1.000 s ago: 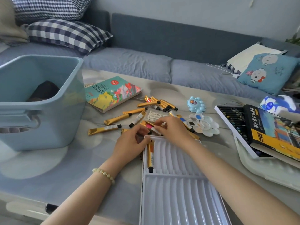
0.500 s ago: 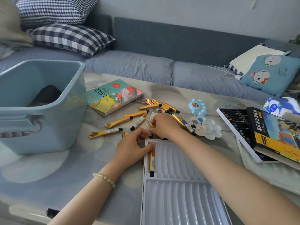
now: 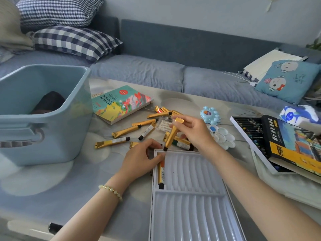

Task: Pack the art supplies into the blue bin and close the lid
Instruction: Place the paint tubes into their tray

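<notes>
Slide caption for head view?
Right hand holds a gold paint tube over the white tray; left hand touches its corner.

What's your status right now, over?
Right hand pinches gold paint tube over white tray. Left hand holds tray corner. Blue bin open, unobstructed.

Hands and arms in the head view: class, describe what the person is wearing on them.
No sleeves show anywhere in view. The left hand has a bracelet of pale, round beads at its wrist. The right hand and its wrist wear nothing. No rings or watch show on either.
</notes>
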The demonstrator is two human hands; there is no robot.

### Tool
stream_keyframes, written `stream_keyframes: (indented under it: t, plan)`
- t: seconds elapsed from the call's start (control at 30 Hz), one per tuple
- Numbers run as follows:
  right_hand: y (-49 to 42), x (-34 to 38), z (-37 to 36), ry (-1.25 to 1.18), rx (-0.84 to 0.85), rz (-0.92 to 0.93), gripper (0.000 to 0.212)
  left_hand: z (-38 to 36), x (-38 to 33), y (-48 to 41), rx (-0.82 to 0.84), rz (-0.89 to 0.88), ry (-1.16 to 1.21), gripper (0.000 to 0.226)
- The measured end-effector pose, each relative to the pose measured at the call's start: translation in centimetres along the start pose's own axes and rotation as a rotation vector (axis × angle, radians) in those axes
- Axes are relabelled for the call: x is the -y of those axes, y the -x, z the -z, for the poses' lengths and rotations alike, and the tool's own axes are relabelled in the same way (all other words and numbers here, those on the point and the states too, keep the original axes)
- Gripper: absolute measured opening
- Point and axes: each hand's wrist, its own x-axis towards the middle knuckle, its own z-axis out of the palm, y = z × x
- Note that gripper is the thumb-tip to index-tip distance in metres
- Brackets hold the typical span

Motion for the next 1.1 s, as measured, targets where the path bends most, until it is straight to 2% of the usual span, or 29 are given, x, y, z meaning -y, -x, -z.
stream_keyframes:
  t: [0.1,0.3,0.53,0.67,0.9,1.03,1.1]
  plan:
    - [2.7,-0.8,0.5,-0.054,0.016,-0.025,0.022,-0.1,-0.1,0.0,0.000,0.010,0.007,0.019]
    - [4.8,-2.3,-0.2,0.006,0.001,-0.031,0.018,-0.2,0.1,-0.1,0.002,0.013,-0.008,0.019]
    - [5.5,-4.2,-2.4,0.312,0.001,0.105,0.030,-0.3,0.3,-0.1,-0.010,-0.022,0.028,0.020]
    - [5.6,-4.6,-3.0,0.465,0.018,0.200,0.025,-0.4,0.6,-0.2,-0.015,-0.010,0.046,0.021]
    - [5.4,-5.2,-2.5,0.423,0.028,0.144,0.020,-0.2,0.2,0.0,-0.010,0.010,0.034,0.021]
    - [4.3,-4.6,-1.3,0.345,0.026,0.090,0.013,0.1,-0.6,0.4,0.021,0.006,0.003,0.048]
    - [3.2,-4.2,-0.2,0.317,-0.051,0.095,0.007,0.2,-0.9,0.5,0.052,0.014,-0.018,0.055]
